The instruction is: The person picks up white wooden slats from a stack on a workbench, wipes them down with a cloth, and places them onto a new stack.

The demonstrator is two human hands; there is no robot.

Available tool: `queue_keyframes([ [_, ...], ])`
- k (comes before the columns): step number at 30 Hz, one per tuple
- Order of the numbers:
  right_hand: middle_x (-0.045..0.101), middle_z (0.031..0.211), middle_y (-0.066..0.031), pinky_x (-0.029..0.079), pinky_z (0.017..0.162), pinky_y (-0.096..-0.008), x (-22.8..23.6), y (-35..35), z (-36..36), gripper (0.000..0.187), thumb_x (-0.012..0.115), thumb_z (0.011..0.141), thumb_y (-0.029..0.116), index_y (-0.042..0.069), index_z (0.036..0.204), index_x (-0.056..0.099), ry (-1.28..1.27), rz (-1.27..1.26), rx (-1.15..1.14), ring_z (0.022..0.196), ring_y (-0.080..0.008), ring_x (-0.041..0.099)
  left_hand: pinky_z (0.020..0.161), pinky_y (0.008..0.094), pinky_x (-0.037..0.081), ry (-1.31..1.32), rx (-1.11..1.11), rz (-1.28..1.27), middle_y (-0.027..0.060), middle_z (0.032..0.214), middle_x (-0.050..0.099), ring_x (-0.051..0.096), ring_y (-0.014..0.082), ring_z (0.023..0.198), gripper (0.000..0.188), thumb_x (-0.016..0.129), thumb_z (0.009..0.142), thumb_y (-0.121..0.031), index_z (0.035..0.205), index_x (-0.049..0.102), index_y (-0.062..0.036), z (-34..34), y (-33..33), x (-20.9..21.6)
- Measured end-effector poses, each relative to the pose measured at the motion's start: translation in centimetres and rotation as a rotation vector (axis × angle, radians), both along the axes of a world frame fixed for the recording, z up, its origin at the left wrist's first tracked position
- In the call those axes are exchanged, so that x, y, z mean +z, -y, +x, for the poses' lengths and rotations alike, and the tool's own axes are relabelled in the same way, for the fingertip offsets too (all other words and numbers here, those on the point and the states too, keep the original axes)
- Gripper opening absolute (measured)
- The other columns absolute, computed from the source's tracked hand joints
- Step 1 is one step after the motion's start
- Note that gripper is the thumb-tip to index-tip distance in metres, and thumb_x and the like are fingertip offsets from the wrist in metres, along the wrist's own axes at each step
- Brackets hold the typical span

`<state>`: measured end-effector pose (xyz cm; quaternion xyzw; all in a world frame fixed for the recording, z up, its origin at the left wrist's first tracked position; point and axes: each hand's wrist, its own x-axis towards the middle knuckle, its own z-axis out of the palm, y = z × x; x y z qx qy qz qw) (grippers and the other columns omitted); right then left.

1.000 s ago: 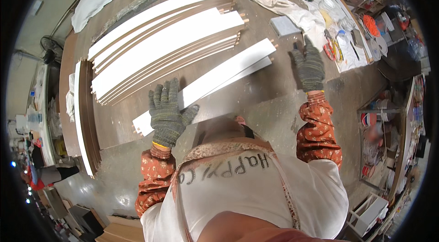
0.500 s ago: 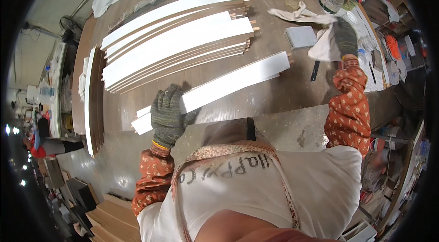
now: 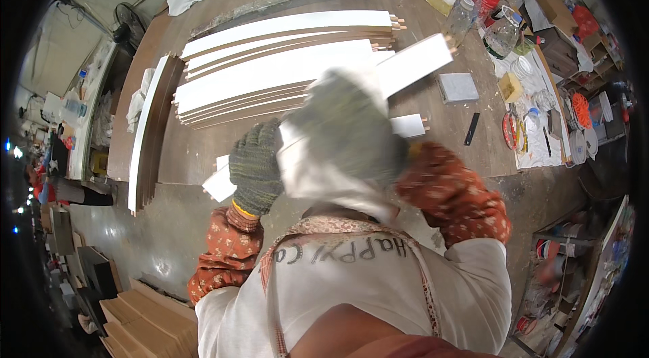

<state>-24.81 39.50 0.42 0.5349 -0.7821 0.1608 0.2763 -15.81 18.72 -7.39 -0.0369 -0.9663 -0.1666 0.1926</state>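
My left hand, in a dark green knitted glove, is closed around a long white board near its lower left end. The board slants up to the right, its far end raised off the table. My right hand, in the same kind of glove and smeared by motion, holds a white cloth over the middle of that board. Cloth and hand hide the board's centre. Underneath, a second white board lies on the table, with small pegs showing at its right end.
Behind lie several stacked white boards with wooden pegs; more stand along the left edge. To the right are a grey block, a black strip, scissors, a yellow sponge and clear plastic bottles.
My right hand has come left with the cloth, from the table's right side to the board. The upper board's right end has risen off the one below. The view has shifted slightly.
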Motion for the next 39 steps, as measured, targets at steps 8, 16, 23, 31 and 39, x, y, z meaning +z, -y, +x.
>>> queue_keyframes([
  [8, 0.057, 0.087, -0.0078, 0.047, 0.072, -0.0327, -2.1, 1.0, -9.8, 0.025, 0.051, 0.084, 0.02, 0.004, 0.103, 0.054, 0.001, 0.008, -0.364, 0.081, -0.0229, 0.056, 0.079, 0.0406, 0.046, -0.114, 0.166, -0.082, 0.0186, 0.098, 0.058, 0.058, 0.033, 0.088, 0.058, 0.075, 0.065, -0.029, 0.112, 0.052, -0.0024, 4.4, 4.9, -1.0],
  [16, 0.058, 0.098, -0.0126, 0.047, 0.075, -0.0385, 0.0, -2.2, -11.8, 0.03, 0.049, 0.084, 0.022, 0.007, 0.111, 0.051, -0.18, -0.444, -0.329, 0.082, -0.0262, 0.058, 0.063, 0.0292, 0.051, 0.437, 0.049, 1.375, 0.0128, 0.092, 0.058, 0.058, 0.0176, 0.076, 0.058, 0.064, 0.075, -0.03, 0.121, 0.045, 0.0009, 10.3, 11.8, 1.4],
  [23, 0.058, 0.102, -0.0118, 0.05, 0.079, -0.0348, -5.1, 19.2, 5.9, 0.03, 0.044, 0.089, 0.024, 0.011, 0.116, 0.047, 0.003, 0.057, 0.453, 0.082, -0.0192, 0.059, 0.05, 0.0319, 0.051, 0.595, 0.025, 1.796, 0.0171, 0.086, 0.059, 0.059, 0.0219, 0.061, 0.047, 0.065, 0.077, -0.026, 0.111, 0.05, 0.004, 11.7, 15.0, -1.3],
  [31, 0.059, 0.093, -0.0065, 0.049, 0.072, -0.0335, 1.4, 18.3, -7.2, 0.025, 0.049, 0.083, 0.009, 0.009, 0.108, 0.052, 0.077, -0.054, -0.113, 0.083, -0.0203, 0.058, 0.044, 0.0284, 0.045, 0.811, -0.111, 1.685, 0.0149, 0.078, 0.059, 0.057, 0.0195, 0.055, 0.05, 0.07, 0.07, -0.009, 0.113, 0.048, 0.0049, 14.3, 15.6, -1.1],
  [39, 0.059, 0.104, -0.0073, 0.049, 0.073, -0.0267, -6.2, 13.1, -14.5, 0.033, 0.054, 0.088, 0.023, 0.005, 0.116, 0.052, -0.077, -0.531, -0.358, 0.085, -0.0148, 0.057, 0.042, 0.0282, 0.045, 0.807, -0.06, 1.76, 0.0159, 0.076, 0.058, 0.057, 0.0192, 0.051, 0.081, 0.073, 0.063, -0.011, 0.131, 0.032, 0.0053, 14.2, 16.4, -2.6],
])
